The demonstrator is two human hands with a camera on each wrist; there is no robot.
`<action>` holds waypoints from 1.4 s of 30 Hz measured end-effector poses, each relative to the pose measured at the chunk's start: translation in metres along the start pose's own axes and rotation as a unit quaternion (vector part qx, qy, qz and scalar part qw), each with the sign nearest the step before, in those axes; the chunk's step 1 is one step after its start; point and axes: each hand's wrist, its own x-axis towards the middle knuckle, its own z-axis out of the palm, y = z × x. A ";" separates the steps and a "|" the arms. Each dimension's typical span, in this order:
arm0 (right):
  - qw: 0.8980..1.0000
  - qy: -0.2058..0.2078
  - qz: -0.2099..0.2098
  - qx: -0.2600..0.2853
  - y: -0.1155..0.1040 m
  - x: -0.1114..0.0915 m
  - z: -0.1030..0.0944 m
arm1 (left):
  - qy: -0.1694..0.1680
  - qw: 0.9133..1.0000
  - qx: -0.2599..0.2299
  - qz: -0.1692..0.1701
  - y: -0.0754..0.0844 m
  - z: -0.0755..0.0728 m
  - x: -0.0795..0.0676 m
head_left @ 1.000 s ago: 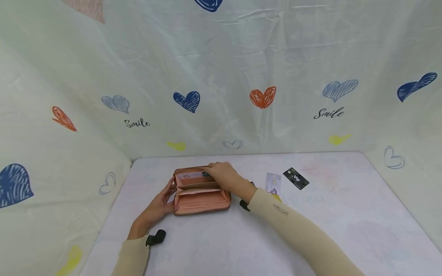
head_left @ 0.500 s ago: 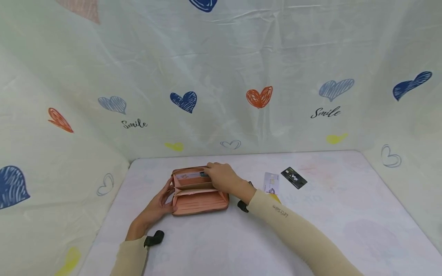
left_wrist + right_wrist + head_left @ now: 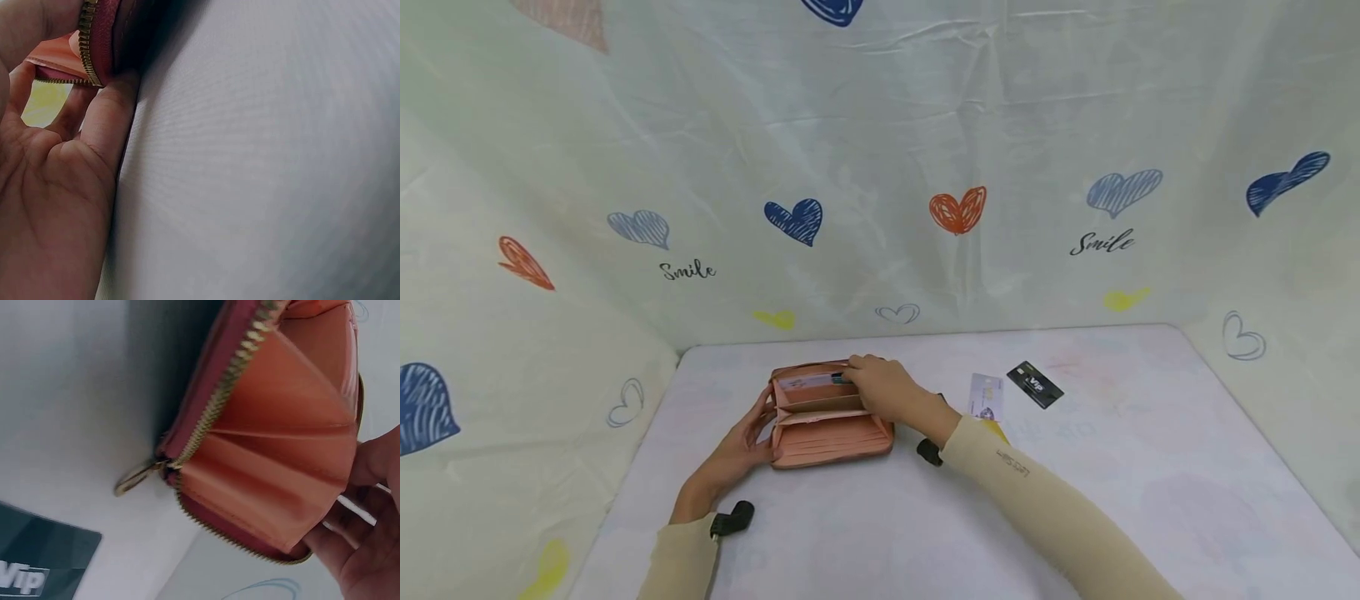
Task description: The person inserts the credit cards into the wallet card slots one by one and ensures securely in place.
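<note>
A pink zip-around wallet lies spread open on the table, its pockets facing up. My left hand holds its left end, thumb at the near side and fingers at the far side. At the wallet's far right edge, my right hand grips the far panel; in the right wrist view its fingers reach behind the edge. A pale card with a dark patch shows in the far slot beside the right fingertips. The gold zip runs past the left hand in the left wrist view.
Right of the wallet lie a black VIP card and a pale purple card. A yellow item is partly hidden by the right sleeve. A curtain with printed hearts hangs behind the white table.
My right hand has shifted slightly right along the wallet's far edge, showing a little more of the card's dark patch. The left hand keeps its hold. The head view has drifted slightly.
</note>
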 end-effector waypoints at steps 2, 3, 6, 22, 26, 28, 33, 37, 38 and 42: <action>1.000 0.003 -0.007 0.008 0.003 -0.003 0.002 | 0.001 1.000 -0.004 0.000 0.000 0.000 0.000; 1.000 0.008 -0.011 0.018 0.004 -0.006 0.004 | 0.001 1.000 -0.004 0.000 -0.001 0.000 -0.001; 0.996 0.039 -0.026 0.070 0.009 -0.014 0.009 | 0.003 1.000 -0.004 -0.002 -0.002 0.000 -0.002; 0.939 0.210 0.024 0.272 0.039 -0.090 0.019 | 0.001 1.000 -0.005 -0.011 -0.001 0.000 0.001; 0.933 0.209 0.091 0.277 0.056 -0.116 0.020 | -0.002 1.000 -0.009 -0.010 0.000 0.000 0.002; 0.930 0.212 0.116 0.276 0.065 -0.129 0.022 | -0.002 1.000 -0.008 -0.015 0.000 0.000 0.002; 0.922 0.220 0.159 0.277 0.086 -0.157 0.027 | -0.002 1.000 -0.006 -0.012 0.001 -0.001 0.001; 0.917 0.215 0.195 0.274 0.099 -0.177 0.025 | 0.001 1.000 0.005 -0.019 0.005 -0.001 0.000; 0.916 0.214 0.200 0.273 0.102 -0.181 0.024 | 0.002 1.000 0.008 -0.023 0.005 -0.001 0.000; 0.916 0.218 0.210 0.263 0.112 -0.196 0.022 | 0.004 0.999 0.018 -0.028 0.005 -0.001 -0.001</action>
